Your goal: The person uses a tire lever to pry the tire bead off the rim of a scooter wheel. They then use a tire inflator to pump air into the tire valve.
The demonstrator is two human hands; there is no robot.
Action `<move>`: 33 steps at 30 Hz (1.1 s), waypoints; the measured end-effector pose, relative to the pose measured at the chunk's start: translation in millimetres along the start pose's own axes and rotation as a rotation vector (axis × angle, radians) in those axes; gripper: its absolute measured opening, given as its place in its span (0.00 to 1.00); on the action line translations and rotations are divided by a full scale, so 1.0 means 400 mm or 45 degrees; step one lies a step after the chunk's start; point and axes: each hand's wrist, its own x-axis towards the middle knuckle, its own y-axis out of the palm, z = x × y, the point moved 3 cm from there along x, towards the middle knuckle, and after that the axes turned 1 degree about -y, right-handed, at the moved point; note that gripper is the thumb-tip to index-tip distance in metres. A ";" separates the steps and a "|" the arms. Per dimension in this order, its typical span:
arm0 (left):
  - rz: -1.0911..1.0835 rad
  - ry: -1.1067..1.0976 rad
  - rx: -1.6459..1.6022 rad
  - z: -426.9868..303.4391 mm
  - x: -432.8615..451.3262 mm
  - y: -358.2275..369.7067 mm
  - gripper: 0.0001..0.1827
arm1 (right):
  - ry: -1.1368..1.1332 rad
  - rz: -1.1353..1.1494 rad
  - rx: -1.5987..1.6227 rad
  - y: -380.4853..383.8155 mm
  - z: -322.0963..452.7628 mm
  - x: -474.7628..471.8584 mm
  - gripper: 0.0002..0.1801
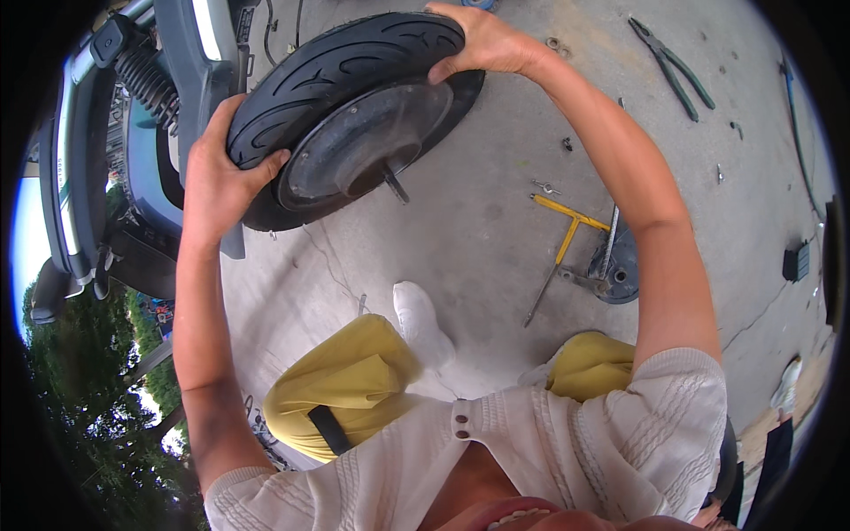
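Note:
Between my hands is a scooter hub-motor wheel [372,143], tilted, with a black rubber tyre [332,73] around its grey metal hub. A short axle [396,184] sticks out of the hub toward me. My left hand [226,169] grips the tyre at its left end, thumb over the sidewall. At the far right end my right hand [475,43] holds the tread, its thumb near the hub's rim. The left part of the wheel is close to the scooter's rear fender and frame [206,99]. The wheel's far side is hidden.
A yellow T-handle wrench [564,229] lies right of centre beside a brake drum plate [617,265]. Green-handled pliers [674,70], small nuts and bolts [720,174] and a dark block [795,261] are on the concrete. A coil-spring shock absorber [146,76] is at upper left.

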 end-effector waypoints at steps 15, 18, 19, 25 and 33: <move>-0.115 0.153 -0.065 0.023 -0.010 0.009 0.36 | -0.264 -1.083 -0.031 -0.088 -0.051 0.046 0.35; -0.216 0.228 -0.025 0.019 0.006 -0.002 0.36 | -0.047 -0.756 0.247 0.028 0.046 0.089 0.32; -0.246 0.239 -0.005 0.021 -0.004 0.003 0.35 | 0.090 -0.587 0.405 0.024 0.050 0.092 0.32; -0.256 0.417 -0.016 0.010 0.067 0.008 0.27 | 0.159 -0.727 -0.462 -0.052 0.106 0.081 0.29; -0.249 0.347 -0.224 0.010 0.102 -0.029 0.35 | -0.336 -0.599 -0.554 0.065 0.317 0.175 0.26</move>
